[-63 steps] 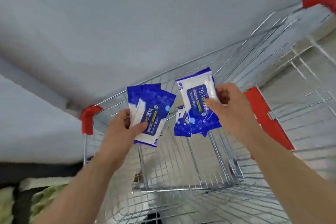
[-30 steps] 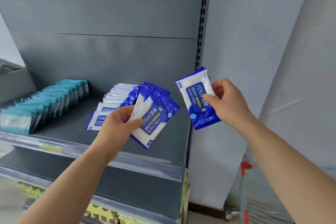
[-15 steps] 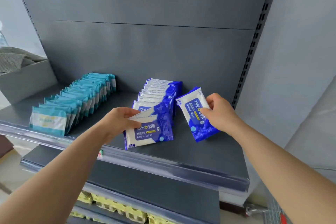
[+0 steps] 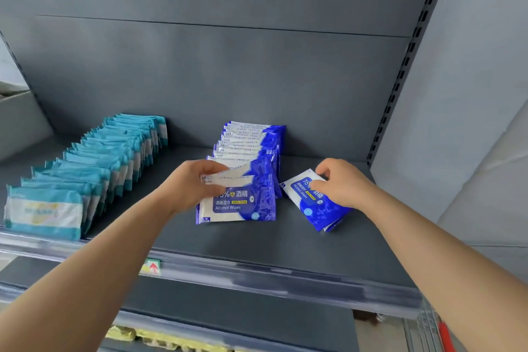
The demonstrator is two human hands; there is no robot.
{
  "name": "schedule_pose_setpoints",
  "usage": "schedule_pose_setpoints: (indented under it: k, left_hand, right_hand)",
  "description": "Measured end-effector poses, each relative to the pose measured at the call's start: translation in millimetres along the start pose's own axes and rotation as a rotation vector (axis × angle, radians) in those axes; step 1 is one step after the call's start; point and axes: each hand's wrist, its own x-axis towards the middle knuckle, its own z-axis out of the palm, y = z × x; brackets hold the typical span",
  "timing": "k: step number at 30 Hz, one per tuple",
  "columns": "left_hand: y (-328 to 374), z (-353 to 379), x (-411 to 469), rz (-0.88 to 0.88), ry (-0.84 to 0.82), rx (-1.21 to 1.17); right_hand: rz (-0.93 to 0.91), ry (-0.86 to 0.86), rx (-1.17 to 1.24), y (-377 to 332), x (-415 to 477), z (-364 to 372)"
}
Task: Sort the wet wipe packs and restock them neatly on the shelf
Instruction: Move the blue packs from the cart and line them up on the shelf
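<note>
My left hand (image 4: 190,187) pinches the top edge of the front blue pack (image 4: 237,203), which stands at the head of the blue row (image 4: 251,143) on the shelf (image 4: 257,240). My right hand (image 4: 341,184) grips a second blue pack (image 4: 317,206), tilted, just right of the row. The packs seem light, soft and slippery; I think the sealed edges give the best hold.
</note>
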Motion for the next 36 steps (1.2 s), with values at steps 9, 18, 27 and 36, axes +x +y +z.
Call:
schedule_pose_setpoints:
  k: [9, 18, 27, 36]
  left_hand:
    - [-16, -11, -2, 0.183, -0.128, -0.033]
    - [-39, -7, -7, 0.154, -0.083, -0.152]
    - [-45, -4, -1, 0.188, -0.010, -0.138]
    - [-44, -11, -5, 0.115, -0.049, -0.004]
  right_hand:
    - [-0.178, -0.045, 0.272, -66, -4, 29]
    - [-0.048, 0.277, 0.491, -77, -11, 46]
    - [0.025, 0.048, 0.487, -74, -16, 43]
    - [0.009, -0.114, 0.281, -81, -14, 55]
